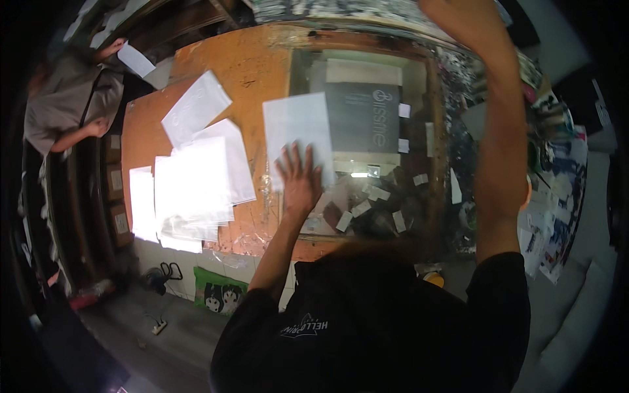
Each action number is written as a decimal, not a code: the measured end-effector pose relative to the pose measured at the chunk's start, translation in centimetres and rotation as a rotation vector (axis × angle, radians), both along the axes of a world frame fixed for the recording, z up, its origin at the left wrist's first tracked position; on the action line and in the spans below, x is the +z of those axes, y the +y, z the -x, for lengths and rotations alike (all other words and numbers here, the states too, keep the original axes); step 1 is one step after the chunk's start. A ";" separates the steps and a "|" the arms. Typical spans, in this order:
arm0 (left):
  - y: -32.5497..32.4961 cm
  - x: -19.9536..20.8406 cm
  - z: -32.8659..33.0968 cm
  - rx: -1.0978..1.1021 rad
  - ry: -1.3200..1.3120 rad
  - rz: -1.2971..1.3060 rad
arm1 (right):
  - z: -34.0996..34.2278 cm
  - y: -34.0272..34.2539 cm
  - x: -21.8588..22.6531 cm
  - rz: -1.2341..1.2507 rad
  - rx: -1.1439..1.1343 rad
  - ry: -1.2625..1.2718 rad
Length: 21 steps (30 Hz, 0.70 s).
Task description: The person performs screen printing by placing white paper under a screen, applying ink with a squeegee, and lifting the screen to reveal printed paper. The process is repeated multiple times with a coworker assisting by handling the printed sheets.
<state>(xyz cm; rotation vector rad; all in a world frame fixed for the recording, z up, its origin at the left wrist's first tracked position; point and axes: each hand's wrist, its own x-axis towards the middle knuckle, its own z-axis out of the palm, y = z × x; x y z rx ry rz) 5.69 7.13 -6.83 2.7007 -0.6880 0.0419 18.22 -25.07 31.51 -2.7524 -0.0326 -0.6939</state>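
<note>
My left hand (300,180) lies flat, fingers spread, on a white sheet (298,124). The sheet overlaps the left edge of a wooden-framed panel (363,118) with a dark grey printed area. My right arm reaches forward to the top edge of the view. Only part of my right hand (462,23) shows there, and its fingers are cut off, so whether it holds anything is hidden. Left of my left hand, a pile of white sheets (193,187) lies on the orange-brown wooden table (252,65). Another white sheet (196,108) sits askew at the back of it.
Small white paper pieces (360,208) are scattered on the panel's near part. Along the right stands a paint-stained surface (462,190), with cluttered containers (553,134) beyond. At far left a person (75,98) holds a white sheet (136,60). A green bag (219,290) rests below the table.
</note>
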 end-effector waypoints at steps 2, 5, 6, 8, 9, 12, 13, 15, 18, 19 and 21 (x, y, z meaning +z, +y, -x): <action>-7.2 -0.8 -1.5 -0.013 -0.045 0.046 | 0.2 -0.4 -0.5 0.066 0.058 -0.024; -15.8 -1.1 -2.7 -0.075 -0.056 0.105 | 0.4 -1.5 -0.9 0.024 0.043 0.067; -17.5 -1.0 -2.7 -0.095 -0.060 0.116 | 0.4 -1.9 -1.1 0.026 0.091 -0.024; -19.5 -0.7 -2.4 -0.125 -0.032 0.172 | 0.6 -3.0 -0.9 -0.033 0.159 -0.021; -19.7 -0.6 -2.2 -0.136 0.002 0.213 | 0.5 -3.6 -0.5 -0.103 0.180 0.095; -19.0 -0.4 -1.5 -0.139 0.014 0.232 | 0.8 -5.1 0.4 -0.240 0.252 0.300; -18.4 -0.4 -1.2 -0.140 0.000 0.152 | 0.9 -5.4 0.5 -0.238 0.296 0.252; -17.3 -0.6 -0.5 -0.141 -0.010 0.069 | 1.3 -5.5 0.5 -0.296 0.336 0.234; -16.4 -1.0 0.8 -0.161 -0.014 0.058 | 1.8 -4.9 -0.2 -0.328 0.363 0.149; -16.3 -1.0 1.1 -0.145 0.012 0.074 | 1.9 -4.8 -0.3 -0.312 0.352 0.103; -16.4 -0.8 1.3 -0.151 -0.024 0.090 | 1.7 -4.3 -0.5 -0.230 0.287 0.050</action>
